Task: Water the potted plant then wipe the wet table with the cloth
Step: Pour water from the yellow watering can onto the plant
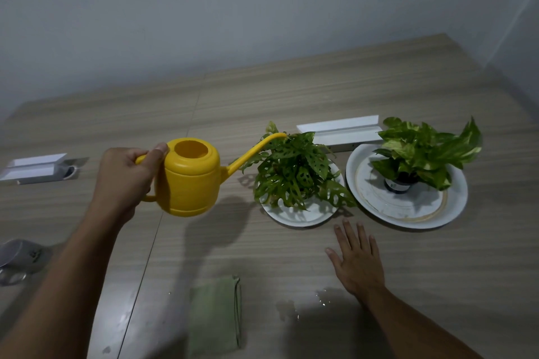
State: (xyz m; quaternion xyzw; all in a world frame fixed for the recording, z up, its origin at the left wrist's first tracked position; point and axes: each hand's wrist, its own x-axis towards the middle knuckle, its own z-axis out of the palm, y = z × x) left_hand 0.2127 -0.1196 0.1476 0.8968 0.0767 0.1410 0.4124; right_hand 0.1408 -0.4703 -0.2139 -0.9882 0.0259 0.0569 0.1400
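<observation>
Wood-grain table (291,90) runs under everything, and the watering can serves as the marker for the rest. Far left of the can lies a white folded card (35,167), and lower left of it a clear glass (17,259) lies on its side at the edge of view. The left hand (125,178) holds the yellow watering can (189,181) above the table, fingers wrapped around its handle and thumb pressed on top. Below the can, near the front edge, a folded green cloth (215,315) lies flat. Just right of the can, its spout tip reaches over the holey-leaved potted plant (294,172), which stands on a small white plate (297,217). Below and right of the can, wet patches (294,312) shine on the table beside the right hand (357,259), which lies flat, palm down, fingers spread. Behind the plants sits a second white card (338,132). Farthest right of the can, a second plant (425,151) stands on a large white plate (449,213).
</observation>
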